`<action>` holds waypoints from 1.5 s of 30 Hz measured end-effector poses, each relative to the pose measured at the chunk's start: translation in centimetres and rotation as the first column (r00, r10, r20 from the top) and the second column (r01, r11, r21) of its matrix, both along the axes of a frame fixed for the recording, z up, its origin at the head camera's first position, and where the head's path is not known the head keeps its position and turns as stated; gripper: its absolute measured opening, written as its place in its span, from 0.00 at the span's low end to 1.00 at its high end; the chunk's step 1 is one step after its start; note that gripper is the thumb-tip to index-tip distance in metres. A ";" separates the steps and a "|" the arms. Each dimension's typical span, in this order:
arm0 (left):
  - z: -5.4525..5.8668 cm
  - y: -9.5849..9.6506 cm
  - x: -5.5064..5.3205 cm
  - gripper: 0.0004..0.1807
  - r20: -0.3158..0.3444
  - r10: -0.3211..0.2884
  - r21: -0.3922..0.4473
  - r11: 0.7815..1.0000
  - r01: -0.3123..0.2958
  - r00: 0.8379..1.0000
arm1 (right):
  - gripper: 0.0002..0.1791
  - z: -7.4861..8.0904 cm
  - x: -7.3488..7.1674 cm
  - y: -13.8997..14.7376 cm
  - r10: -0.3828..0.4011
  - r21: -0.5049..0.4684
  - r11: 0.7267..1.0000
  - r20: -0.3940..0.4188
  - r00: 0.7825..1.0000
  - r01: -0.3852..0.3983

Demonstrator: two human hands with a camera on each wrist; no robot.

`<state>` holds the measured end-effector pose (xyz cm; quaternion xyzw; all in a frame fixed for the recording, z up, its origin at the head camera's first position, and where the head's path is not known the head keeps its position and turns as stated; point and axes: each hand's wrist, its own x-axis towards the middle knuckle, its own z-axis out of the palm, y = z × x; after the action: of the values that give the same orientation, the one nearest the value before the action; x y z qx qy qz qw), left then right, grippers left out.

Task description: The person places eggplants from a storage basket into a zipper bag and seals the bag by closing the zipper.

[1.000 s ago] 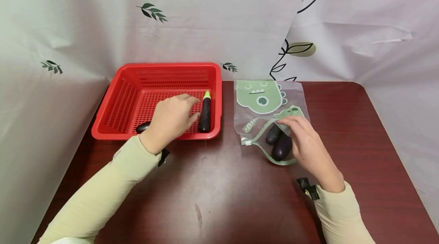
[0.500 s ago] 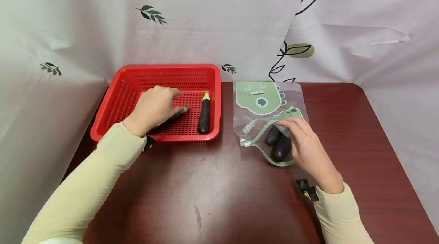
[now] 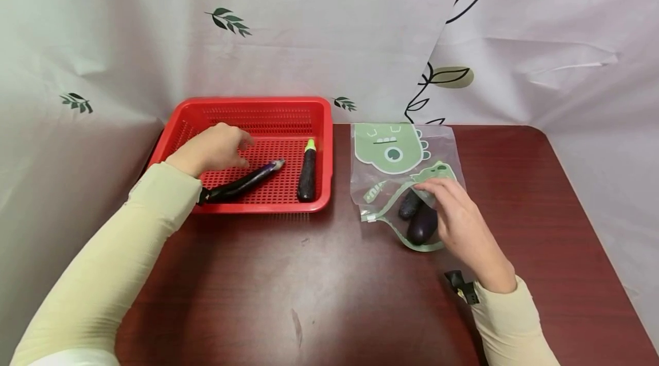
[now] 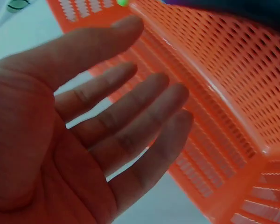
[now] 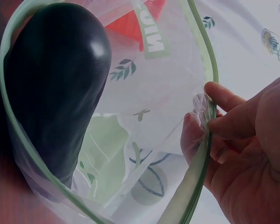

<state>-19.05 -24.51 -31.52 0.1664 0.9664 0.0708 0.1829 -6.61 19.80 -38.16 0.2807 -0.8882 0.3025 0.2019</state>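
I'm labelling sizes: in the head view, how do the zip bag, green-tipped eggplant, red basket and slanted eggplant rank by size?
Red basket
Zip bag, partly covered
Slanted eggplant
Green-tipped eggplant

Reads roughly "NIU" in pale capitals on the green label (image 5: pixel 154 50) of the plastic bag (image 3: pixel 393 164), with some doubt over direction. Shows tiny lettering on the green print (image 5: pixel 105 151), too small to make out.
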 end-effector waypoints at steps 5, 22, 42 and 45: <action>-0.7 -1.3 -0.9 0.25 0.055 -0.047 -0.035 0.998 0.049 0.997 | 0.27 0.0 -0.1 0.0 0.006 0.002 1.000 -0.010 1.000 -0.006; -2.6 -3.5 -2.7 0.25 0.238 -0.087 -0.048 0.994 0.101 0.967 | 0.27 0.0 0.0 -0.1 0.008 0.010 1.000 -0.013 1.000 -0.008; -2.8 -3.6 -1.7 0.34 0.472 -0.065 -0.034 0.995 0.092 0.879 | 0.28 -0.2 0.4 -0.3 -0.002 0.020 1.000 0.011 1.000 0.002; -3.1 -3.8 -1.6 0.34 0.514 -0.013 -0.033 0.999 0.035 0.858 | 0.28 -0.2 0.4 -0.3 -0.004 0.022 1.000 0.012 1.000 0.004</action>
<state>-20.62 -28.33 -34.59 0.1497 0.8819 0.0901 0.4378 -6.17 19.47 -38.39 0.2792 -0.8933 0.2940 0.1939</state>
